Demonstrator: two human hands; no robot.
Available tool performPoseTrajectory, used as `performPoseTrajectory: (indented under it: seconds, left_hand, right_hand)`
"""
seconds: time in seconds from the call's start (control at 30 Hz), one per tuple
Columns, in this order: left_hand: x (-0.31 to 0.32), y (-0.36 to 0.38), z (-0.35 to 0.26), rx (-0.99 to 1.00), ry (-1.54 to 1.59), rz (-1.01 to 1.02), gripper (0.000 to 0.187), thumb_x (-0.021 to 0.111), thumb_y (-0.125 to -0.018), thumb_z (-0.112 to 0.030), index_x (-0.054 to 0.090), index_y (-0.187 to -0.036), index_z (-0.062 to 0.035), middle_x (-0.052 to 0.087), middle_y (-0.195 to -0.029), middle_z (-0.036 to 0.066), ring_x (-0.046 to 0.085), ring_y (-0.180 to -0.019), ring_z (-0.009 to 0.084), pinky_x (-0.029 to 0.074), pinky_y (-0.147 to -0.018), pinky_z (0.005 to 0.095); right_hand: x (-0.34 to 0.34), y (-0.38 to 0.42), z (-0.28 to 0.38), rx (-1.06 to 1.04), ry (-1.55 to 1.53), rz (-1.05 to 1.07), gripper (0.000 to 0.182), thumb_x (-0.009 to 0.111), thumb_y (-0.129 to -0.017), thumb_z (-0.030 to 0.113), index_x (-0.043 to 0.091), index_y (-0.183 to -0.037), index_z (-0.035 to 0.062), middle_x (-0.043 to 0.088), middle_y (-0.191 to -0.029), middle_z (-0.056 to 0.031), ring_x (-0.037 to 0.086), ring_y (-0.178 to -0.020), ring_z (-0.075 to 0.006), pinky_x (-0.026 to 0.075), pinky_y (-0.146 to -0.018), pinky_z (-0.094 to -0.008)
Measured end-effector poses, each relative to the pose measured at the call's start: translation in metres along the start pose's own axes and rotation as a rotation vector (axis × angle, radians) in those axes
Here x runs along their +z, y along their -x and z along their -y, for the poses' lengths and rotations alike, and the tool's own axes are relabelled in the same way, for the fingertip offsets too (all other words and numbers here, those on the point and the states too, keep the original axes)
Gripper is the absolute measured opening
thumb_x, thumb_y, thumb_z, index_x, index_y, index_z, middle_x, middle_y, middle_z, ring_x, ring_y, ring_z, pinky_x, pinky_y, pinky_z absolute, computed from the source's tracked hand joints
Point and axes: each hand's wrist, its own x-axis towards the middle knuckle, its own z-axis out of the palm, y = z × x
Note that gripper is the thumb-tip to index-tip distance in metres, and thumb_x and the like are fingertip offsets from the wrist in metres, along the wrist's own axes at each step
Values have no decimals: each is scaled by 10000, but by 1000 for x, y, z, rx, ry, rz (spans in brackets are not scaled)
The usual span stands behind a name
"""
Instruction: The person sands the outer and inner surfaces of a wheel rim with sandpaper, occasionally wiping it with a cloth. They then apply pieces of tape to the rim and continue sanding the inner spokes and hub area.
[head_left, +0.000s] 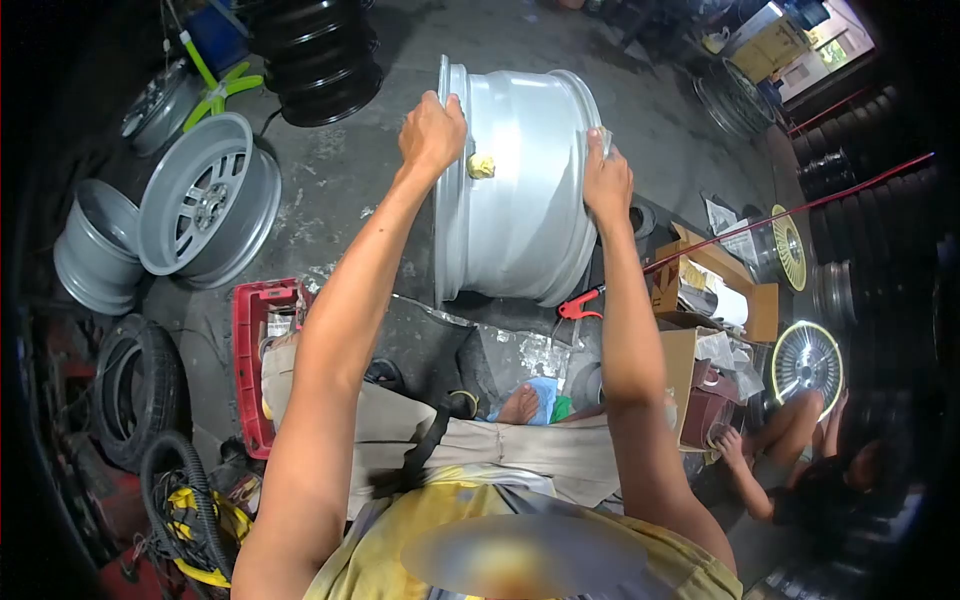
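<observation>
A large silver wheel rim (530, 200) stands on its tread on the dark floor in front of me, its barrel facing me. My left hand (433, 135) is closed on the upper part of its left flange. On the right flange my right hand (608, 182) grips with the thumb up; a small greyish scrap shows by its fingertips, too small to name. A crumpled yellow patch (481, 166) sticks to the barrel near my left hand. Below the rim's lower right lies a red-handled tool (581, 305), apparently an air blow gun.
Silver rims (205, 195) lean at the left, above a tire (138, 393). A red crate (252, 370) is by my left leg. Cardboard boxes (762, 312) stand at the right. Another person (800, 450) sits at the lower right beside a spoked wheel (807, 370). Dark rims (318, 65) are stacked behind.
</observation>
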Motion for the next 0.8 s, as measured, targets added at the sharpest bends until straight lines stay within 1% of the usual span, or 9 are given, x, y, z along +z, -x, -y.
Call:
performPoseTrajectory:
  seconds: [0.23,0.37,0.43,0.5,0.53,0.6,0.7,0.77,0.8]
  left_hand:
    - [7,13,6,39,52,-38,416,468,-977,-365,582,-984,34,648,-987,327,606,-953,518,465,-837,557]
    - [-4,77,16,166,154,-132,312,479,-989,-264,535,-954,41,627,-867,305,601,-836,496,443,-738,548]
    - [-11,117,18,204,220,-170,262,475,-996,-212,513,-962,45,593,-837,286,579,-801,478,431,-731,531]
    - [-21,153,19,161,247,-120,232,511,-975,-191,510,-1000,39,566,-915,274,542,-886,451,424,-788,514]
    - [-23,162,20,174,238,-123,232,511,-975,-191,510,-1000,39,566,-915,274,542,-886,451,424,-788,514]
    - [-25,179,23,186,255,-144,220,505,-978,-186,512,-1001,33,565,-893,262,543,-863,450,421,-767,514]
    - [-19,161,24,179,282,-133,226,497,-984,-190,506,-984,36,566,-883,264,545,-853,457,420,-756,513]
    - [-14,136,21,192,309,-124,230,489,-987,-192,500,-965,37,573,-881,273,554,-844,470,424,-750,519]
    - [-11,123,21,186,291,-111,243,491,-986,-200,500,-959,41,582,-893,281,560,-855,478,428,-758,525]
  right_hand:
    - [7,126,-45,-13,-68,-134,574,401,-1010,481,614,-1051,-50,640,-972,-343,588,-946,-538,456,-840,-538]
    - [-16,18,-13,-9,36,56,684,392,-1002,508,585,-1166,-128,633,-1036,-360,596,-1040,-510,469,-898,-509]
    - [-13,-54,13,191,108,294,669,445,-996,482,579,-1193,-144,645,-1116,-321,661,-1010,-400,487,-905,-449]
    - [10,-113,13,324,-33,509,663,481,-974,469,563,-1233,-136,618,-1213,-291,666,-1019,-358,494,-919,-423]
    - [19,-129,15,322,-48,504,663,481,-974,469,563,-1233,-136,618,-1213,-291,666,-1019,-358,494,-919,-423]
    - [29,-137,16,440,-193,748,688,440,-973,480,534,-1280,-129,534,-1346,-292,548,-1229,-378,424,-1006,-470]
    - [17,-126,9,358,-48,707,640,461,-975,445,525,-1312,-95,561,-1327,-264,563,-1210,-365,432,-995,-473]
    - [0,-75,-2,272,58,602,629,461,-975,481,548,-1298,-52,599,-1275,-256,620,-1119,-379,454,-962,-480]
    - [-15,-33,-1,164,100,408,616,466,-975,489,564,-1270,-42,612,-1233,-265,626,-1083,-402,461,-940,-485]
